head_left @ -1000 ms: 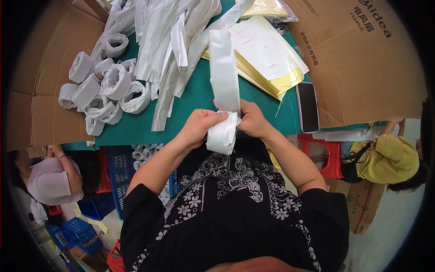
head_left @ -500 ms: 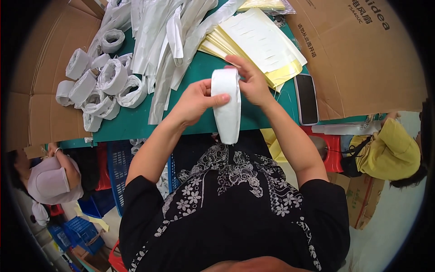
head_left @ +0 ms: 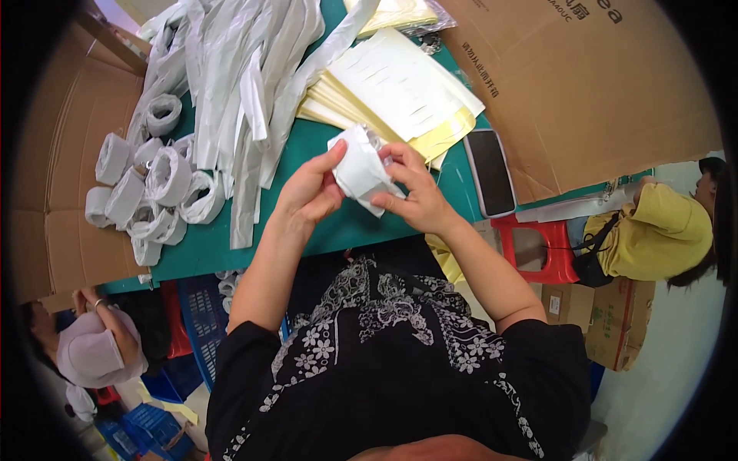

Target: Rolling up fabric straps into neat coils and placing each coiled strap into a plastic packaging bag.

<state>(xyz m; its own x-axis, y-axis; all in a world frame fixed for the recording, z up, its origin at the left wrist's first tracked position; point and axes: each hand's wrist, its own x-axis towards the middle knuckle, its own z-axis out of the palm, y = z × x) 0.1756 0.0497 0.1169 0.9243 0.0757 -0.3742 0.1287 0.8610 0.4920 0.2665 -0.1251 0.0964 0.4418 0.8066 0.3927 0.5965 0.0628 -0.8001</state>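
Over one green table (head_left: 307,234), the left hand (head_left: 309,188) and right hand (head_left: 417,192) grasp one white roll (head_left: 359,165).

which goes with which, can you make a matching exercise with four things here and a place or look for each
1. left hand
2. phone
3. strips
4. papers

A. long, pale, left of the papers
B. white and yellow, stacked
C. touching a white roll
D. dark screen, right of the papers

Pairs: 1-C, 2-D, 3-A, 4-B
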